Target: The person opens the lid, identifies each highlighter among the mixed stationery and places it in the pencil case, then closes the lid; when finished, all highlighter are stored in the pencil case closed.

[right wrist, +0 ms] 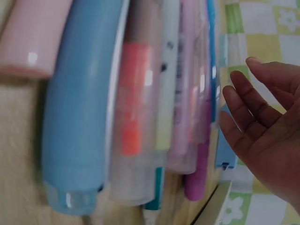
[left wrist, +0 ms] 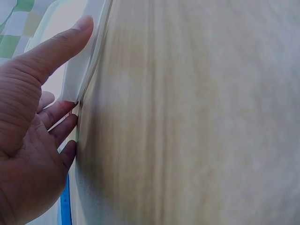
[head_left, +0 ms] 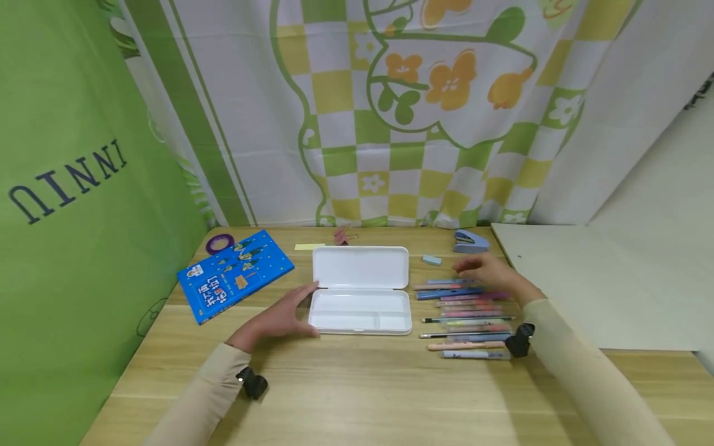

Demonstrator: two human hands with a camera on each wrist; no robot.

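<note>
A white pencil case [head_left: 340, 303] lies with its lid raised at the table's middle; its divided inside shows no contents. My left hand [head_left: 279, 316] rests along the case's left side, thumb near the front corner and fingers toward the hinge. In the left wrist view the thumb lies straight against the white wall [left wrist: 82, 70]. Several pens and pencils [head_left: 465, 347] form a row right of the case. Over that row's far end is my right hand [head_left: 486, 271], its relaxed fingers holding nothing. Its wrist view shows a blue pen [right wrist: 79, 108] and clear-capped highlighter [right wrist: 133, 117] close up.
A pale blue eraser [head_left: 431, 260] and a blue stapler [head_left: 470, 241] sit beyond the pens. Behind the case are a pink binder clip [head_left: 340, 236] and yellow strip [head_left: 309, 246]. A blue book [head_left: 234, 279] and purple tape roll [head_left: 220, 244] lie left; a white board [head_left: 602, 291] lies right.
</note>
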